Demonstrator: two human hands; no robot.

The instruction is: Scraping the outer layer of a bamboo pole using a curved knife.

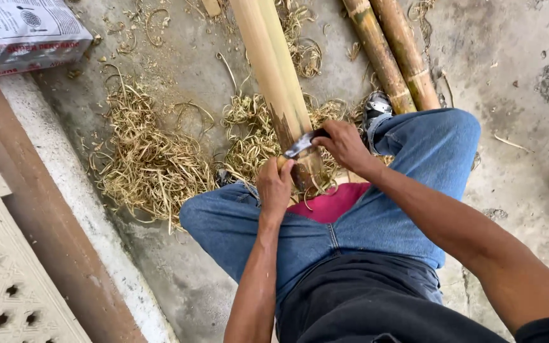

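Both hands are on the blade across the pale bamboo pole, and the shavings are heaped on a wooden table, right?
Not a table: the head view shows the shavings heaped on the concrete floor. Left hand and right hand do hold the blade across the pale bamboo pole.

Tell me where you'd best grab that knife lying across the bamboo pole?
By its two ends, from above. The knife lies crosswise on the pole, so the left hand grips one end and the right hand the other, clear of the edge.

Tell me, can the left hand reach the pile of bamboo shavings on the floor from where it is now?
Probably yes. The left hand grips the bamboo pole at the knee, and the shavings pile lies just beyond the left leg, with nothing between; it must let go first.
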